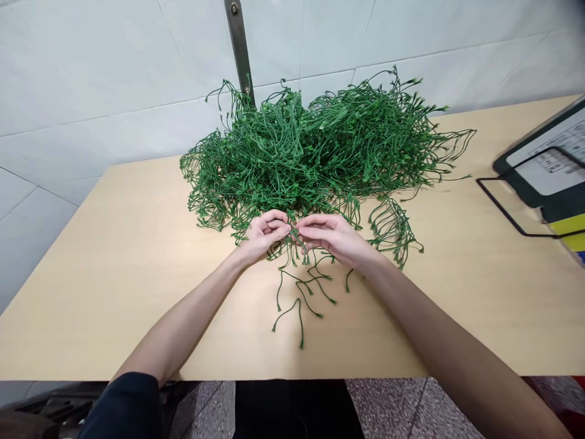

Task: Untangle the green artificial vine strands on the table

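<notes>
A big tangled heap of green plastic stems (pixel 320 146) lies on the far half of a pale wooden table (pixel 114 262). At its near edge, my left hand (pixel 265 235) and my right hand (pixel 331 236) meet fingertip to fingertip, both pinching one green branched stem (pixel 301 286). That stem's thin twigs hang toward me and rest on the tabletop. A small separate cluster of stems (pixel 393 228) lies just right of my right hand.
A white tiled wall stands behind the table, with a metal bar (pixel 240 49) running up it. At the right edge sits a dark tablet-like device (pixel 548 158) on a black wire stand, with yellow items beneath it. Speckled floor shows below the table's front edge.
</notes>
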Available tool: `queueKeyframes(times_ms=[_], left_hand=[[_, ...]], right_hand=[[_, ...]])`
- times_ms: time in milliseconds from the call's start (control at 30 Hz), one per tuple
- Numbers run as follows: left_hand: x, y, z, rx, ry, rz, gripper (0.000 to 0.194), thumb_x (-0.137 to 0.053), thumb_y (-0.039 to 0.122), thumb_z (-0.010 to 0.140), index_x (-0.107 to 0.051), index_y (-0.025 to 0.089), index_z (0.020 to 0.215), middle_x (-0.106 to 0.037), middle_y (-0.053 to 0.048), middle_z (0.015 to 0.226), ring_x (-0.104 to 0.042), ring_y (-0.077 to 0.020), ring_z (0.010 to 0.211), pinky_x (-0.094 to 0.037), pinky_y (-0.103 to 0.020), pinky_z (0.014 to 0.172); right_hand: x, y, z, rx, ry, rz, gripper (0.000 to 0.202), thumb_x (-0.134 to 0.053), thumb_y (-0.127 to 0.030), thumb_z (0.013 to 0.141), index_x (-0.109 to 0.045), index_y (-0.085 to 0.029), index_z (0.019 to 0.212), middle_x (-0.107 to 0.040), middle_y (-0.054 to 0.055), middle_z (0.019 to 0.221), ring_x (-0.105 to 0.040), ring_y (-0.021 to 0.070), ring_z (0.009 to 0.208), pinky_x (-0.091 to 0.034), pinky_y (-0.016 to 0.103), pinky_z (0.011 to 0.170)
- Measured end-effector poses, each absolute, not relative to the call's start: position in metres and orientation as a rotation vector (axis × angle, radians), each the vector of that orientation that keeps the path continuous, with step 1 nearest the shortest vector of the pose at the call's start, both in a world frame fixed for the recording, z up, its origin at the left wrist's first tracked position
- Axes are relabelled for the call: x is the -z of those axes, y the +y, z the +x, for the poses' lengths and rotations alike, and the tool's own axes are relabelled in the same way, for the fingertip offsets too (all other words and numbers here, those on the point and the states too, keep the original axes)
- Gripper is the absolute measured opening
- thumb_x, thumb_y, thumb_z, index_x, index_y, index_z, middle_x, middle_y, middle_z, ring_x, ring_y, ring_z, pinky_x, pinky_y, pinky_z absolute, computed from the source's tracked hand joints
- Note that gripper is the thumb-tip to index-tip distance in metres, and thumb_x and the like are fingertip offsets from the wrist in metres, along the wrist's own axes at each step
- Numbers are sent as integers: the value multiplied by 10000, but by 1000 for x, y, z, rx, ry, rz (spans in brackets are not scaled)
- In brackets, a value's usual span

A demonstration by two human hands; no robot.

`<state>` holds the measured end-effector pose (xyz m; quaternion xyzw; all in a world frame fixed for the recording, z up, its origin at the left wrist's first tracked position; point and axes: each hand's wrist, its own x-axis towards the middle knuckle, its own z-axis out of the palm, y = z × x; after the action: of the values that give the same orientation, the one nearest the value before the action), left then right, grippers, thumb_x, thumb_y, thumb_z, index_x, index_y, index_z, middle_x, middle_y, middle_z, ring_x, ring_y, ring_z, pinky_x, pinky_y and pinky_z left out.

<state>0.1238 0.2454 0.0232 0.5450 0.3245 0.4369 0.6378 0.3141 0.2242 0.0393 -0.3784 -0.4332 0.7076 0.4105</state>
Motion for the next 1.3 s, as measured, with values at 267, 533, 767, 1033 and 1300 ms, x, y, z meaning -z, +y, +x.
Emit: queueKeyframes(times_ms=[267,533,767,1033,1300], left_hand=[[-23,247,124,-1009,812,1320,467,-890,484,588,-677,131,807,-694,1,662,-604,-67,578,-475,-178,581],[-26,245,123,-941,794,1365,423,-864,464,647,-679,130,830,-717,-19,722,-643,-89,603,-510,-204,615],[-28,242,126,-878,709,1392,420,-839,488,686,-646,134,805,-710,-36,701,-679,-136,599,-527,-244,606],[-30,241,128,-826,693,1510,415,-786,517,742,-626,138,800,-669,-24,683,-648,-121,624,-484,-225,596],[-26,240,127,-842,743,1573,340,-745,452,802,-612,139,819,-628,-13,714,-606,-110,667,-458,-224,637]], right_hand=[[-40,224,311,-1790,-1105,-964,357,-919,-365,544,-707,-160,746,-658,-8,648,-608,104,595,-533,276,619],[-41,222,308,-1857,-1170,-942,248,-812,-321,634,-661,-131,685,-664,42,649,-600,123,549,-446,249,476],[-39,221,303,-1801,-1166,-1020,121,-663,-253,599,-593,-163,558,-641,37,567,-529,105,468,-365,232,428],[-34,221,298,-1679,-1224,-1063,117,-605,-252,569,-587,-185,475,-605,3,500,-479,95,468,-342,235,469],[-39,220,298,-1496,-1444,-1076,122,-545,-265,614,-531,-195,515,-511,-33,495,-392,82,471,-302,239,466]])
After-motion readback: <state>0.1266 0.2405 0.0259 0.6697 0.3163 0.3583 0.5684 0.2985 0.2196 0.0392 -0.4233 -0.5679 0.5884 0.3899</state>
